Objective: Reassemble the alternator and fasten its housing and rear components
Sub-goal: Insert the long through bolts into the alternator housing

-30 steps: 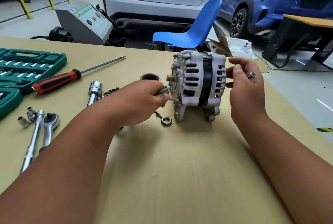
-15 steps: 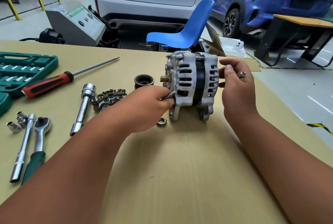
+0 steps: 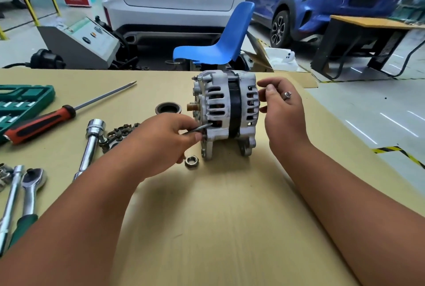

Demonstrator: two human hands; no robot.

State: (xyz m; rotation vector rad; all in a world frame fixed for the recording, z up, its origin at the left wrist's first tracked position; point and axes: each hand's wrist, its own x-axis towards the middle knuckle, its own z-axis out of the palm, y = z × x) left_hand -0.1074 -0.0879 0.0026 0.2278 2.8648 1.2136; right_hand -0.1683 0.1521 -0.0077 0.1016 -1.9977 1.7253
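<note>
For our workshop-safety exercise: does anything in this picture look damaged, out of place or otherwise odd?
The blue chair behind the table has a jagged, broken-looking front seat edge. On the table, a loose hex nut lies beside the alternator, plausible mid-reassembly.

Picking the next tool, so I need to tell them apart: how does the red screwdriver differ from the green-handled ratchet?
The screwdriver has a red-and-black grip and a thin pointed shaft; the ratchet has a green grip and a round chrome head. The screwdriver lies farther back, slanting right; the ratchet lies nearer and steeper. Both rest untouched on the cardboard, left of the alternator.
</note>
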